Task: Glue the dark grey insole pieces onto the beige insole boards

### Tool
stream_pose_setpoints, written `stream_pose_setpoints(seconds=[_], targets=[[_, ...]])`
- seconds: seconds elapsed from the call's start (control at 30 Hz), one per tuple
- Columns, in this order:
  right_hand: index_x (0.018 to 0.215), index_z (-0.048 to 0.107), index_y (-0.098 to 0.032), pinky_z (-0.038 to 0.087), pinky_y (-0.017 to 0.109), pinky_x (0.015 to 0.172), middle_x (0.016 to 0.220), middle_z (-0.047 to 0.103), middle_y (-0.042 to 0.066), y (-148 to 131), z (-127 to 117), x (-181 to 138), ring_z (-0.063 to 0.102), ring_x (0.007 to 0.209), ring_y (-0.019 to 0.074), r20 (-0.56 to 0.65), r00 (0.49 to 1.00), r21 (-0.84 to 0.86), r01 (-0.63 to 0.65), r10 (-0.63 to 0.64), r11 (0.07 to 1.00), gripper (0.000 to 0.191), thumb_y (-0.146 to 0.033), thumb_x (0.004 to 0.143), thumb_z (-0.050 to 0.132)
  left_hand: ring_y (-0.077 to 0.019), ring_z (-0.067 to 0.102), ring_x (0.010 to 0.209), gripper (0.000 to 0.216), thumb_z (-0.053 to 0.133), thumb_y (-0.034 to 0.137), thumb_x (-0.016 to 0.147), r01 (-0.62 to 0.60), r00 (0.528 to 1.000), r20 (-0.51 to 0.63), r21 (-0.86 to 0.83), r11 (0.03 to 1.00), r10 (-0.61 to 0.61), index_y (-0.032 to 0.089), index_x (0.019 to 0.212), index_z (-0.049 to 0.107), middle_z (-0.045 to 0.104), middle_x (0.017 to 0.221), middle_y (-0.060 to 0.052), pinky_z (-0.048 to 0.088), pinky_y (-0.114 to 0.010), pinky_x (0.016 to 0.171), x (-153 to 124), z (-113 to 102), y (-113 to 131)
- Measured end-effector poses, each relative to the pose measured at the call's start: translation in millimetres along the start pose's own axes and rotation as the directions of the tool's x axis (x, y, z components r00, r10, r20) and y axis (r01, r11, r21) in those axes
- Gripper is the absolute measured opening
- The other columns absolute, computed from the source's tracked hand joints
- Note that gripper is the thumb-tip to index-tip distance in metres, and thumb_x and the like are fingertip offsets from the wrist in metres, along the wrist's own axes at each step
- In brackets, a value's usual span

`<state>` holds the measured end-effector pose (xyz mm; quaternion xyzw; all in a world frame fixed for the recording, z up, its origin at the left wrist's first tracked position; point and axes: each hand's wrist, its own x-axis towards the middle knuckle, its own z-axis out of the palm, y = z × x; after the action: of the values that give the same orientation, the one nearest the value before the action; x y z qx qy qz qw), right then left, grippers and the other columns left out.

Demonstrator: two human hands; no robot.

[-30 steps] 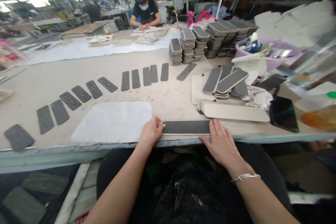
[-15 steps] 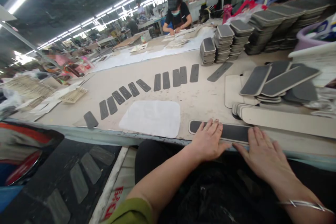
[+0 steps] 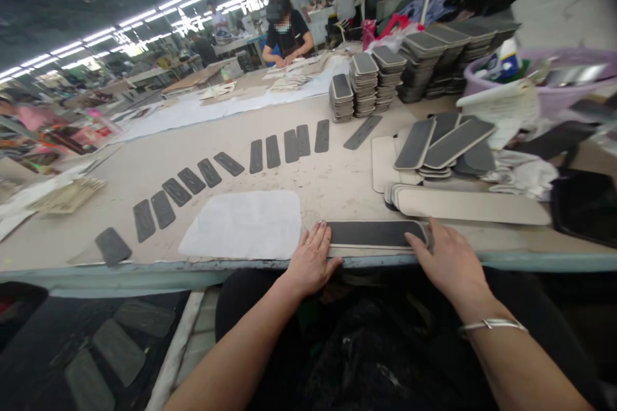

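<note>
My L hand (image 3: 313,260), fingers together, lies on long dk-grey, cream-edged strip (image 3: 369,234); R hand (image 3: 448,257) pinches its R end; blue-and-white pack (image 3: 504,63) too blurred to read.

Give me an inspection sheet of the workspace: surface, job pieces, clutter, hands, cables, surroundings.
Surface: tan-topped table, dark marks mid-surface.
Job pieces: pale-bordered grey strip flat near the front edge; white sheet to its left; smaller dark pieces in an arc beyond.
Clutter: purple basin holding mixed items, crumpled cloth, grey stacks toward the right.
Hands: left hand on the strip's left end; right hand at its right end, thumb on top.
Cables: nothing seen.
Surroundings: co-worker across the table.
</note>
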<state>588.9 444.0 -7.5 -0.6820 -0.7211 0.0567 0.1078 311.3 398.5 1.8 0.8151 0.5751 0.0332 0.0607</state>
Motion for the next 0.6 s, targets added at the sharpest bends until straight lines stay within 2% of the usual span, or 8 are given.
stream_pose_setpoints(seconds=[0.17, 0.23, 0.3, 0.37, 0.47, 0.53, 0.6], targets=[[0.129, 0.039, -0.007, 0.043, 0.04, 0.077, 0.095, 0.06, 0.014, -0.3, -13.1, 8.7, 0.054, 0.093, 0.0301, 0.056, 0.989, 0.115, -0.142, 0.137, 0.983, 0.067, -0.049, 0.078, 0.049, -0.0262, 0.013, 0.137, 0.065, 0.031, 0.05, 0.09, -0.006, 1.0, -0.023, -0.008, 1.0, 0.006, 0.007, 0.138, 0.025, 0.021, 0.147, -0.016, 0.019, -0.047, 0.11, 0.9, 4.1, -0.6], [0.13, 0.039, -0.01, 0.044, 0.039, 0.072, 0.087, 0.061, 0.01, -0.7, -14.0, 9.5, 0.056, 0.084, 0.0272, 0.046, 0.983, 0.247, -0.183, 0.177, 0.952, 0.069, -0.046, 0.074, 0.055, -0.0255, 0.014, 0.137, 0.063, 0.031, 0.049, 0.09, -0.004, 1.0, -0.03, -0.039, 0.999, 0.003, 0.009, 0.138, 0.026, 0.022, 0.147, -0.015, 0.019, -0.047, 0.11, -0.3, 4.8, -2.1], [0.128, 0.044, -0.012, 0.044, 0.037, 0.072, 0.083, 0.061, 0.006, -1.4, -15.3, 8.7, 0.057, 0.076, 0.0224, 0.022, 0.975, 0.449, -0.206, 0.22, 0.87, 0.066, -0.044, 0.071, 0.058, -0.0243, 0.016, 0.136, 0.059, 0.032, 0.047, 0.09, -0.007, 0.999, -0.035, -0.102, 0.995, 0.003, 0.012, 0.138, 0.028, 0.025, 0.146, -0.014, 0.019, -0.047, 0.11, -1.8, 4.4, -4.8], [0.117, 0.055, -0.015, 0.045, 0.034, 0.072, 0.083, 0.061, 0.004, -2.7, -18.6, 7.3, 0.057, 0.073, 0.0186, 0.028, 0.966, 0.679, -0.206, 0.256, 0.704, 0.055, -0.045, 0.071, 0.06, -0.0223, 0.021, 0.135, 0.055, 0.034, 0.044, 0.091, 0.014, 0.996, -0.084, -0.199, 0.98, -0.031, 0.014, 0.137, 0.03, 0.029, 0.144, -0.013, 0.021, -0.045, 0.11, -2.5, 1.8, -8.7], [0.095, 0.063, -0.019, 0.046, 0.029, 0.071, 0.089, 0.062, 0.003, -4.6, -28.6, 6.9, 0.057, 0.075, 0.0154, 0.063, 0.968, 0.938, -0.141, 0.243, 0.317, 0.037, -0.044, 0.069, 0.065, -0.0208, 0.025, 0.134, 0.055, 0.041, 0.041, 0.089, 0.058, 0.958, -0.246, -0.341, 0.938, -0.148, 0.015, 0.136, 0.034, 0.031, 0.144, -0.012, 0.025, -0.039, 0.11, 1.6, -9.5, -13.7], [0.088, 0.062, -0.021, 0.045, 0.027, 0.068, 0.089, 0.062, 0.001, -4.6, -37.6, 8.3, 0.056, 0.075, 0.0135, 0.065, 0.976, 0.992, -0.085, 0.21, 0.09, 0.029, -0.04, 0.067, 0.069, -0.0214, 0.027, 0.133, 0.058, 0.047, 0.042, 0.086, 0.04, 0.941, -0.29, -0.413, 0.91, -0.174, 0.014, 0.135, 0.035, 0.033, 0.142, -0.013, 0.026, -0.038, 0.11, 8.9, -21.5, -13.3], [0.085, 0.062, -0.022, 0.046, 0.026, 0.065, 0.086, 0.062, 0.0, -2.9, -46.7, 9.7, 0.056, 0.072, 0.0131, 0.081, 0.983, 0.997, -0.077, 0.167, -0.031, 0.026, -0.037, 0.066, 0.071, -0.0219, 0.032, 0.13, 0.061, 0.051, 0.043, 0.083, 0.011, 0.965, -0.227, -0.472, 0.881, -0.134, 0.014, 0.134, 0.036, 0.038, 0.139, -0.013, 0.028, -0.038, 0.109, 19.0, -34.6, -8.5]])
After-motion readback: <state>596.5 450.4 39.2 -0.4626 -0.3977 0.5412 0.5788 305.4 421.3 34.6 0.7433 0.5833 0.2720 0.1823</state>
